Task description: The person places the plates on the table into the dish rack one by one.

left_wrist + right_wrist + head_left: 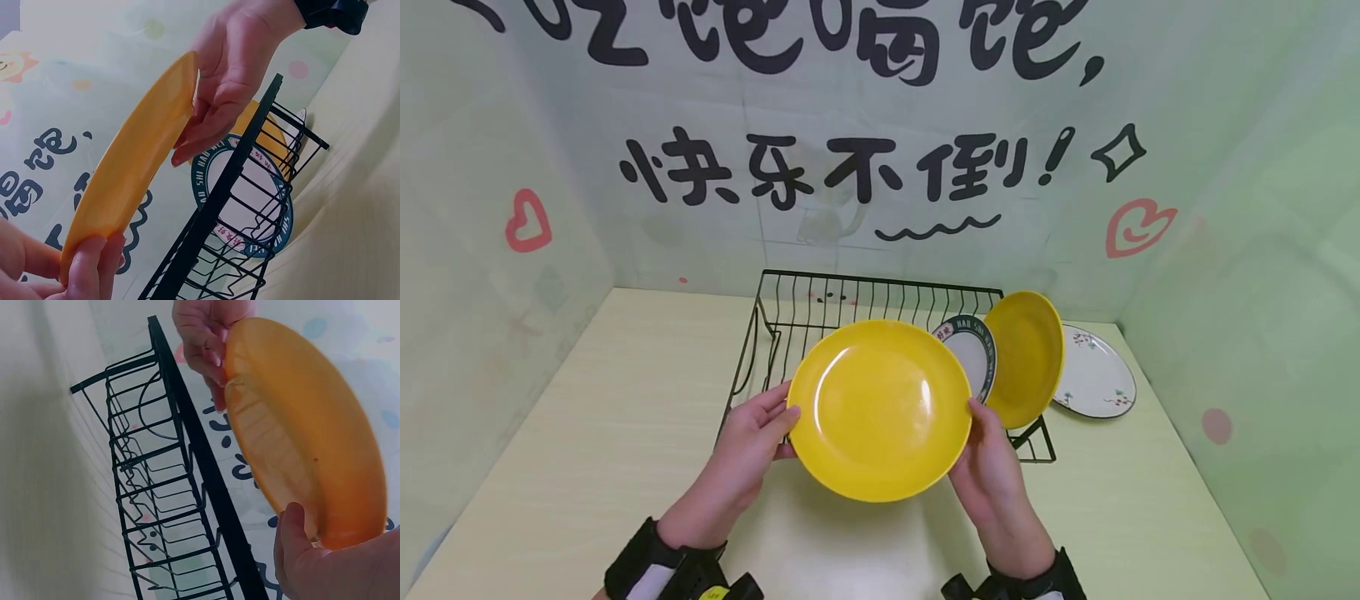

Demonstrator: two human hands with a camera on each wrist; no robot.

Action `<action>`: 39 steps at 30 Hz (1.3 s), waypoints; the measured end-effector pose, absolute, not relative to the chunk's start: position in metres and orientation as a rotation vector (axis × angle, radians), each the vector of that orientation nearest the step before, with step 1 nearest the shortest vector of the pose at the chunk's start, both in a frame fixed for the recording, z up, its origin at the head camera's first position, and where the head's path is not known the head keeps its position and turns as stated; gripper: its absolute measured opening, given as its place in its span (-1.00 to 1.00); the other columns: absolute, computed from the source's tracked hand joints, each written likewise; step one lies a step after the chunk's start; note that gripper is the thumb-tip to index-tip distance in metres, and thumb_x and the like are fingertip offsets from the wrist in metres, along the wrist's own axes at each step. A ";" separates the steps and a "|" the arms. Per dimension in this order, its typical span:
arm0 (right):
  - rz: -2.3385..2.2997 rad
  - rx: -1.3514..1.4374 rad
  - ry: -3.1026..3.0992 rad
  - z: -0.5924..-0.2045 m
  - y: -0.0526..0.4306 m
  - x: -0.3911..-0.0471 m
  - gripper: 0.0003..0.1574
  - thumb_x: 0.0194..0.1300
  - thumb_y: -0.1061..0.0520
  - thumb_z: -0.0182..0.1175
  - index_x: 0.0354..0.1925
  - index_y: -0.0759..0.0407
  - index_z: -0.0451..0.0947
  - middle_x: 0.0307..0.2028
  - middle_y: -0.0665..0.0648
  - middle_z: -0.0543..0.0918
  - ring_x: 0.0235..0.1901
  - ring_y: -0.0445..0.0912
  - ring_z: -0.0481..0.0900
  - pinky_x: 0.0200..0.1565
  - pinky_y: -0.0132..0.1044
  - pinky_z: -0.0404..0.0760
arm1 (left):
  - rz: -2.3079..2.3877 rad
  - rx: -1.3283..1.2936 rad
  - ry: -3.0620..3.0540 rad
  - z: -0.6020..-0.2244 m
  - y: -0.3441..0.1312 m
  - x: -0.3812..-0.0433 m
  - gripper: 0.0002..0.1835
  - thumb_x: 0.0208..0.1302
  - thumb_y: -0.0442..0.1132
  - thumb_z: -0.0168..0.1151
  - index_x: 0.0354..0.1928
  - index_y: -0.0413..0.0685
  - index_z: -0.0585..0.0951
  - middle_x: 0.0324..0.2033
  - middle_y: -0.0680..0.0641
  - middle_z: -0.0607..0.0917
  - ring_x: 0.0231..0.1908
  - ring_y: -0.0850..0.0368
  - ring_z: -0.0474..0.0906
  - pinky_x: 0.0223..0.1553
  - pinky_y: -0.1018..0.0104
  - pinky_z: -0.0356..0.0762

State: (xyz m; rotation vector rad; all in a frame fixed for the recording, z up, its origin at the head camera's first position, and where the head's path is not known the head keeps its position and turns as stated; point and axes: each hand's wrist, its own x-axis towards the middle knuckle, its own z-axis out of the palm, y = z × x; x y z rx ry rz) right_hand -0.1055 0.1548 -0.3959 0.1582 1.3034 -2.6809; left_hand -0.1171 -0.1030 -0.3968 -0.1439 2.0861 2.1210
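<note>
A round yellow plate [880, 411] is held up in front of the black wire dish rack [880, 287], its upper face turned to the head camera. My left hand [748, 442] grips its left edge, thumb over the rim and fingers behind. At the opposite edge, my right hand [988, 479] holds the rim. In the right wrist view the plate's underside [331, 437] shows, with both hands at its ends. The rack's front middle is hidden behind the plate in the head view.
In the rack's right part stand a white plate with a dark lettered rim [973, 354] and another yellow plate [1030, 358]. To their right is a white plate with small floral marks [1096, 375]. A printed cloth wall [850, 108] rises behind the pale table [587, 467].
</note>
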 end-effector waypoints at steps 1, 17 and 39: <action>-2.682 0.161 1.296 -0.395 0.155 -0.105 -0.57 0.55 -0.03 -0.34 0.20 0.13 0.20 0.03 -0.02 0.42 -0.05 -0.21 0.49 0.10 -0.41 0.50 | 2.128 -0.150 2.084 -0.397 -0.103 -0.117 -0.53 0.39 -0.32 0.03 0.32 -0.15 0.34 0.15 -0.22 0.55 -0.29 0.19 0.63 -0.34 0.40 0.63; -2.691 0.153 1.156 -0.388 0.164 -0.103 -0.63 0.48 0.05 -0.11 0.17 0.12 0.35 0.00 -0.02 0.53 -0.01 -0.20 0.59 0.13 -0.34 0.48 | 2.056 -0.077 2.045 -0.398 -0.111 -0.119 -0.51 0.41 -0.26 0.02 0.35 -0.14 0.29 0.16 -0.23 0.54 -0.18 0.15 0.64 -0.28 0.32 0.65; -2.773 0.203 1.233 -0.385 0.173 -0.106 -0.51 0.43 0.01 -0.03 0.23 0.13 0.20 -0.02 -0.02 0.50 -0.09 -0.21 0.60 0.09 -0.35 0.51 | 1.758 0.072 2.593 -0.379 -0.158 -0.140 -0.36 0.42 -0.11 0.01 0.46 -0.03 0.09 0.33 -0.16 0.28 0.27 -0.13 0.22 0.26 -0.09 0.23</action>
